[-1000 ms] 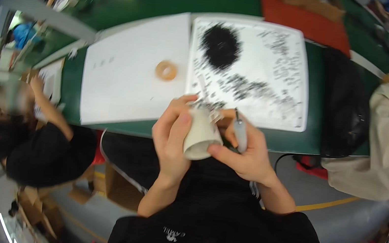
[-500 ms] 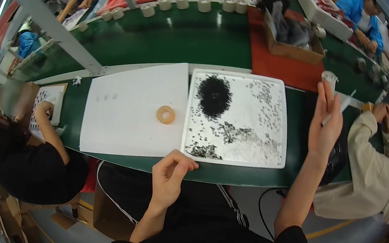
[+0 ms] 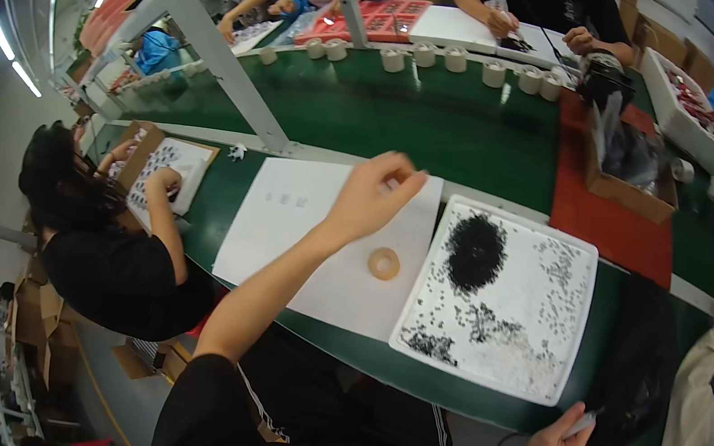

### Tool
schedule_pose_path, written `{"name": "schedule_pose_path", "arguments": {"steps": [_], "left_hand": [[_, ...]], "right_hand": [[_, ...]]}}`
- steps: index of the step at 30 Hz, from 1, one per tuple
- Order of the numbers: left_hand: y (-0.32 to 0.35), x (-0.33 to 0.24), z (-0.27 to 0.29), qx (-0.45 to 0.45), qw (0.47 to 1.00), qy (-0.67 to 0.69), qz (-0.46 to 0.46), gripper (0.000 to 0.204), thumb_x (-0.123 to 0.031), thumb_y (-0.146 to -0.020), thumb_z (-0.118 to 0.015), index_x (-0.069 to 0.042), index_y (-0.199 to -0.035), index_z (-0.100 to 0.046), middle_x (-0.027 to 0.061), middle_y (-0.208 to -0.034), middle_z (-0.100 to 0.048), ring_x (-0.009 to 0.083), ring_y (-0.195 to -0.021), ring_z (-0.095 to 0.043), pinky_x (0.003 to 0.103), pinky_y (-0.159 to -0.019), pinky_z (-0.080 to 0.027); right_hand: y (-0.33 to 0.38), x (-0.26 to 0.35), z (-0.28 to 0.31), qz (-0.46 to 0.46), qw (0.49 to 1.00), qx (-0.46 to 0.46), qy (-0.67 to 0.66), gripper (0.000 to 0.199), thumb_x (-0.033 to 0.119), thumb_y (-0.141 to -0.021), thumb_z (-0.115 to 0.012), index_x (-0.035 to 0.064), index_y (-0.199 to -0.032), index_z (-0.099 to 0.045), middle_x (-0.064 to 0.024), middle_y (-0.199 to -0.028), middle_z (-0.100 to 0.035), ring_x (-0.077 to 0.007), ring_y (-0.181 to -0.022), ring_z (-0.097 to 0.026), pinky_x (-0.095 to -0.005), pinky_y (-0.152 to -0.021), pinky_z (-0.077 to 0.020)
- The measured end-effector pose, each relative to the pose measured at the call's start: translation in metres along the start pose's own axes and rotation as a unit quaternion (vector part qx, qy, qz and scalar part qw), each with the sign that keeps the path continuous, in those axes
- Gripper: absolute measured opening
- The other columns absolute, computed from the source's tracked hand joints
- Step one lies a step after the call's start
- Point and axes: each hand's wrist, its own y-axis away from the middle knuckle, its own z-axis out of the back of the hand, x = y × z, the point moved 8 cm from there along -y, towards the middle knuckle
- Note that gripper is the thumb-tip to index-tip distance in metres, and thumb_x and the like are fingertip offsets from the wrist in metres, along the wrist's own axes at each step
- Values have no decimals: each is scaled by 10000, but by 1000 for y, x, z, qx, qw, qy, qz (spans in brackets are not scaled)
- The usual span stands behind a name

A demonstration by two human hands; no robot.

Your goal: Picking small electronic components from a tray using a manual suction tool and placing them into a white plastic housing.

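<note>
My left hand (image 3: 371, 202) is raised over a large white sheet (image 3: 308, 244), fingers curled in toward the thumb and slightly blurred. Whatever it may hold is hidden. Below it on the sheet lies a tan tape roll (image 3: 384, 264). To the right, touching or nearly touching the sheet's edge, is a white tray (image 3: 498, 387). A dense heap of small black pieces (image 3: 475, 253) sits in the tray, with more black and grey bits scattered around. My right hand (image 3: 557, 441) is below the tray's near right corner, closed on a white pen-like tool (image 3: 581, 424) with a dark tip.
A black bag (image 3: 642, 373) lies right of the tray. A person in black (image 3: 120, 254) works at the left; a beige sleeve (image 3: 687, 406) shows at the right. Across the green table (image 3: 444, 126) stand several white rolls (image 3: 455, 59) and an open cardboard box (image 3: 627, 183).
My left hand has risen from the tray's near edge to above the sheet. My right hand has drawn back toward me with the pen-like tool. The view has turned, shifting the table rightward.
</note>
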Motion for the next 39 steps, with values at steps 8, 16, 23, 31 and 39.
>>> {"name": "schedule_pose_path", "arguments": {"steps": [8, 16, 23, 31, 39], "left_hand": [[-183, 63, -96, 93, 948, -291, -87, 218, -267, -852, -660, -68, -931, -619, 143, -903, -623, 327, -870, -638, 444, -741, -516], [-301, 125, -154, -33, 928, -344, -142, 324, -188, -831, -642, -32, -1109, -585, 151, -1128, -607, 384, -1021, -624, 461, -886, -530], [-292, 114, -179, -15, 937, -300, -177, 248, -193, -852, -623, -81, -1072, -649, 167, -1090, -626, 399, -1035, -613, 489, -867, -509], [-187, 109, -160, -27, 939, -109, -324, 259, -220, -850, -654, -26, -1022, -660, 185, -979, -689, 345, -846, -664, 405, -785, -509], [30, 18, 28, -85, 996, 22, -25, 170, -89, -907, -638, 1, -1051, -632, 109, -1036, -669, 195, -969, -637, 319, -920, -498]], "right_hand": [[16, -7, 2, 95, 985, 17, 145, 332, 23, -968, -577, 19, -695, -387, -17, -613, -319, -118, -573, -313, -307, -500, -237], [-12, 45, -9, 191, 967, -53, 162, 491, 155, -909, -662, 64, -566, -324, -117, -512, -410, -274, -425, -368, -375, -432, -331], [4, 27, -5, 129, 983, 31, 124, 253, 52, -928, -630, -17, -730, -488, -85, -600, -447, -228, -545, -428, -352, -521, -355], [16, 27, -9, 197, 963, -14, 186, 233, 10, -819, -717, -32, -878, -495, -71, -779, -498, -171, -613, -461, -293, -560, -394], [-3, 14, -21, 109, 994, 18, -20, 168, 33, -897, -584, 8, -960, -431, -61, -781, -496, -77, -627, -415, -241, -548, -334]]}}
